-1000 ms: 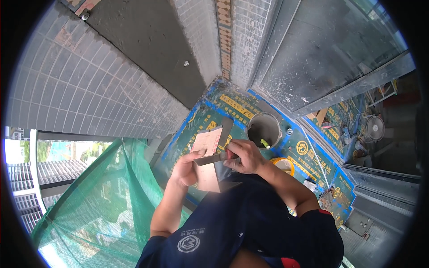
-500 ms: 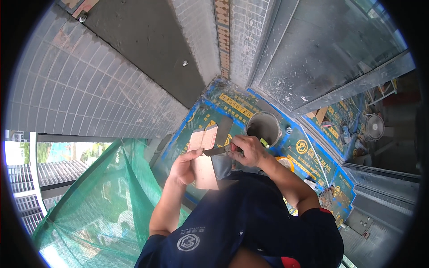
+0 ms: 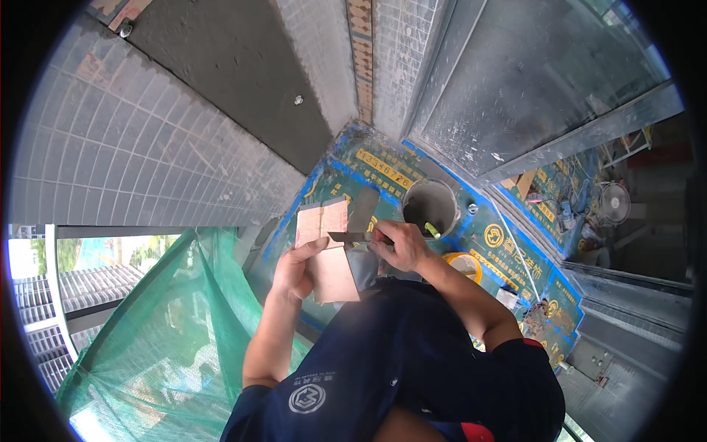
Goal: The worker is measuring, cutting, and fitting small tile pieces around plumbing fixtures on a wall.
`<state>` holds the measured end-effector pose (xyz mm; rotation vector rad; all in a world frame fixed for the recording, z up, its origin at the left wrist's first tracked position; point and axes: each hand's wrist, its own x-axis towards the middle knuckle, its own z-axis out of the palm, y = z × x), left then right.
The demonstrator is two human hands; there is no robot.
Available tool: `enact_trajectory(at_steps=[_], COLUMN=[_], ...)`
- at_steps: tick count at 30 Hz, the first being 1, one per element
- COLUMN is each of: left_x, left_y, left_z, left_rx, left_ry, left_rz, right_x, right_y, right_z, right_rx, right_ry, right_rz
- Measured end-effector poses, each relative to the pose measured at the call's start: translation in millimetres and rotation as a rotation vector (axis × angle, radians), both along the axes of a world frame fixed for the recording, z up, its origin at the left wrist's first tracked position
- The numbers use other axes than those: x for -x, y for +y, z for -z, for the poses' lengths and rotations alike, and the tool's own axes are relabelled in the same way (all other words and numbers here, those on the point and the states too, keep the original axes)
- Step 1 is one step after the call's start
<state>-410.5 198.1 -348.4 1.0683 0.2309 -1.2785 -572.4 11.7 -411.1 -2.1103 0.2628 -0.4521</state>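
Note:
My left hand [image 3: 294, 269] grips a pale pinkish tile [image 3: 335, 276] by its left edge, thumb on top. Beyond the thumb, a second pale section [image 3: 322, 219] continues at a slight angle; I cannot tell whether it is a separate piece. In my right hand [image 3: 403, 246], fingers closed around its handle, is a flat-bladed trowel [image 3: 347, 237]. Its thin dark blade points left and lies across the tile near my left thumb. My fingers hide most of the handle.
A bucket [image 3: 430, 208] with a yellow-green item at its rim stands beyond my right hand. Nearer sits a yellow-rimmed bucket [image 3: 464, 267]. Green printed sheeting [image 3: 383, 158] covers the floor. Tiled wall [image 3: 140, 147] and green netting [image 3: 177, 324] are on the left; a fan [image 3: 614, 203] is far right.
The trowel blade has turned from slanting to nearly level across the tile. Both hands have shifted slightly left, and the tile's far section now leans further left.

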Motion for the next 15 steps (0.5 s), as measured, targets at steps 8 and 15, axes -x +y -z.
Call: enact_trajectory(at_steps=[8, 15], left_x=[-9.1, 3.8], left_y=[15.1, 7.0], left_z=[19.4, 5.1], left_rx=[0.021, 0.009], left_ry=[-0.095, -0.173], left_rz=[-0.028, -0.049], right_x=[-0.9, -7.0], right_y=[9.3, 10.2], right_z=[-21.1, -29.1], right_rx=[-0.040, -0.027], right_ry=[-0.047, -0.085], right_rz=[-0.087, -0.121])
